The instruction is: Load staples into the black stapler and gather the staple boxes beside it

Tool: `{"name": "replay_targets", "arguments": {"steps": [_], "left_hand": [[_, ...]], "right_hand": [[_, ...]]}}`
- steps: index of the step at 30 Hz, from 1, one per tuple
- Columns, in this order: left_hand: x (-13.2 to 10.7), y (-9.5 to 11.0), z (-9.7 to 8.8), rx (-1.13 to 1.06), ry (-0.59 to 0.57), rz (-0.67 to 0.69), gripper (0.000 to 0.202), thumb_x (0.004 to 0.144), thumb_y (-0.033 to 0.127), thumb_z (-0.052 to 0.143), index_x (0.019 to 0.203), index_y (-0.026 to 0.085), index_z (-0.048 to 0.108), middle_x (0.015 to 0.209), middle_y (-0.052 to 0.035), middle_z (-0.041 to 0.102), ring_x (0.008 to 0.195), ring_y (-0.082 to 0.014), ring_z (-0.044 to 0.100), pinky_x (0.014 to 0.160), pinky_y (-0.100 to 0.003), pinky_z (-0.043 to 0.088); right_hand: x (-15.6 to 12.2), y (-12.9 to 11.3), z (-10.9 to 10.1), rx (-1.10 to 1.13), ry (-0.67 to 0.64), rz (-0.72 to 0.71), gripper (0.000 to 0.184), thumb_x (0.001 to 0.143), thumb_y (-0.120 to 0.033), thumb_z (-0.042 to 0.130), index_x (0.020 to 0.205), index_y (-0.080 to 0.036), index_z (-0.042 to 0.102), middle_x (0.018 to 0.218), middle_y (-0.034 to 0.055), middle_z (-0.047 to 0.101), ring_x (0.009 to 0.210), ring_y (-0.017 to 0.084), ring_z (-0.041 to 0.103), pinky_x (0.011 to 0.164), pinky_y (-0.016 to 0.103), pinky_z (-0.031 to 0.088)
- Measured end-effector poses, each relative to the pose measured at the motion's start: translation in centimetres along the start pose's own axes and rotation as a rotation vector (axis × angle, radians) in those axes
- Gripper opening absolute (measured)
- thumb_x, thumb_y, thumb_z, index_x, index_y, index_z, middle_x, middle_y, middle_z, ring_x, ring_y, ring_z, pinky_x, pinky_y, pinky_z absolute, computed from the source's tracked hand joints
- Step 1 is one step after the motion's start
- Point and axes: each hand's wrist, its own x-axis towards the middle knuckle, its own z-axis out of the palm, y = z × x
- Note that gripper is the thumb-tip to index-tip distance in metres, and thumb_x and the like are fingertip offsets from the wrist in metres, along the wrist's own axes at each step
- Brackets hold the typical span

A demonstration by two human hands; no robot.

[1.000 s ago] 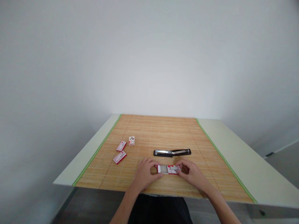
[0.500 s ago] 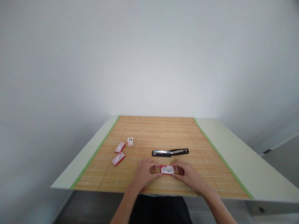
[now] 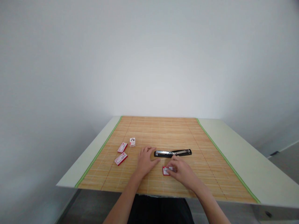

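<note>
Matting of pale tan bamboo slats [image 3: 158, 130], edged with green binding along both sides, covers the middle of a white worktop [image 3: 235, 149] that stands before a plain white wall [image 3: 158, 62]. Near the front edge, a small flat red-and-white box [image 3: 165, 172] lies on the matting under the fingertips of the right hand [image 3: 182, 171], with a pale grey strip [image 3: 165, 169] showing on its top face. The right grip has thumb and fingers curled close together over the box's right part; they hide the contact, so I cannot tell whether they grasp the strip, the box or neither. Just beyond lies a long black stapler with a silver metal rail [image 3: 171, 153], opened out nearly in a line, lengthwise from left to right. The left hand [image 3: 144, 161] is at its left end, its grip released, the thumb on the near side and the fingers on the far side, spread apart; whether they touch the stapler is unclear. Well to the left, two flat red-and-white boxes lie slanted, one [image 3: 121, 158] nearer the person and the other [image 3: 122, 147] just behind it. Close to the farther one stands a small white box with a dark printed picture on top [image 3: 132, 141].
</note>
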Motion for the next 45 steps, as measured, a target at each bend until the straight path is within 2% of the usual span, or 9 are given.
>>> {"name": "replay_targets", "arguments": {"steps": [4, 10, 15, 23, 29, 34, 40, 43, 45], "left_hand": [[0.5, 0.1, 0.2, 0.013, -0.054, 0.026, 0.033, 0.080, 0.045, 0.081, 0.111, 0.035, 0.074, 0.127, -0.0010, 0.063, 0.120, -0.0274, 0.051, 0.104, -0.043, 0.037], [-1.4, 1.0, 0.0, -0.019, -0.153, 0.091, 0.031, 0.081, 0.051, 0.080, 0.110, 0.040, 0.075, 0.126, 0.0022, 0.065, 0.119, -0.0258, 0.052, 0.102, -0.042, 0.037], [-2.4, 1.8, -0.1, -0.028, -0.146, 0.085, 0.034, 0.079, 0.048, 0.083, 0.111, 0.040, 0.075, 0.126, 0.0021, 0.065, 0.121, -0.0264, 0.051, 0.103, -0.042, 0.037], [-2.3, 2.1, -0.2, -0.031, -0.144, 0.066, 0.034, 0.078, 0.046, 0.083, 0.111, 0.040, 0.076, 0.124, 0.0007, 0.065, 0.119, -0.0273, 0.052, 0.101, -0.043, 0.039], [-2.4, 2.3, -0.2, -0.040, -0.145, 0.052, 0.034, 0.079, 0.045, 0.083, 0.111, 0.039, 0.076, 0.124, -0.0007, 0.066, 0.118, -0.0284, 0.052, 0.101, -0.045, 0.039], [-2.3, 2.3, -0.2, -0.053, -0.126, 0.058, 0.036, 0.075, 0.043, 0.086, 0.109, 0.038, 0.076, 0.122, -0.0003, 0.066, 0.118, -0.0281, 0.053, 0.101, -0.045, 0.040], [-2.3, 2.2, -0.1, -0.051, -0.121, 0.055, 0.033, 0.076, 0.044, 0.086, 0.107, 0.038, 0.077, 0.120, -0.0001, 0.066, 0.117, -0.0273, 0.053, 0.101, -0.045, 0.040], [-2.3, 2.2, -0.1, -0.049, -0.128, 0.053, 0.032, 0.077, 0.044, 0.085, 0.107, 0.038, 0.077, 0.120, -0.0003, 0.066, 0.116, -0.0272, 0.053, 0.102, -0.045, 0.039], [-2.3, 2.2, -0.1, -0.046, -0.130, 0.046, 0.032, 0.077, 0.045, 0.084, 0.108, 0.037, 0.077, 0.121, -0.0009, 0.066, 0.117, -0.0278, 0.052, 0.102, -0.045, 0.039]], "right_hand": [[0.4, 0.4, 0.5, -0.001, 0.004, -0.007, 0.005, 0.088, -0.028, 0.073, 0.084, -0.024, 0.070, 0.087, 0.0007, 0.062, 0.084, 0.020, 0.059, 0.074, 0.029, 0.043], [2.4, 0.8, 0.4, 0.024, 0.081, -0.051, 0.006, 0.090, -0.029, 0.070, 0.093, -0.025, 0.073, 0.090, 0.0020, 0.063, 0.087, 0.020, 0.060, 0.079, 0.031, 0.045], [3.6, 0.6, 0.2, -0.019, 0.039, -0.081, 0.005, 0.089, -0.028, 0.070, 0.088, -0.025, 0.074, 0.087, 0.0017, 0.063, 0.086, 0.020, 0.060, 0.078, 0.030, 0.045], [4.1, 0.8, 0.8, -0.014, -0.009, -0.044, 0.008, 0.089, -0.030, 0.070, 0.088, -0.024, 0.075, 0.086, 0.0016, 0.062, 0.083, 0.019, 0.060, 0.078, 0.029, 0.046], [3.5, 0.8, -0.5, -0.005, -0.008, -0.047, 0.013, 0.087, -0.032, 0.073, 0.098, -0.024, 0.075, 0.094, 0.0034, 0.066, 0.089, 0.021, 0.062, 0.080, 0.031, 0.048], [2.2, 1.2, -2.3, -0.131, -0.063, -0.031, 0.008, 0.087, -0.031, 0.072, 0.084, -0.026, 0.077, 0.084, 0.0029, 0.064, 0.084, 0.022, 0.060, 0.075, 0.031, 0.044], [1.9, 0.1, -1.2, -0.185, -0.066, -0.070, 0.007, 0.088, -0.031, 0.071, 0.087, -0.026, 0.077, 0.086, 0.0035, 0.065, 0.087, 0.023, 0.060, 0.077, 0.032, 0.044], [1.6, -0.2, -1.6, -0.185, -0.052, -0.086, 0.010, 0.088, -0.032, 0.072, 0.096, -0.027, 0.077, 0.092, 0.0048, 0.066, 0.091, 0.024, 0.060, 0.082, 0.035, 0.047], [1.0, 0.4, -2.9, -0.181, -0.011, -0.085, 0.021, 0.086, -0.032, 0.074, 0.106, -0.029, 0.076, 0.099, 0.0057, 0.067, 0.098, 0.027, 0.060, 0.089, 0.039, 0.048]]}}
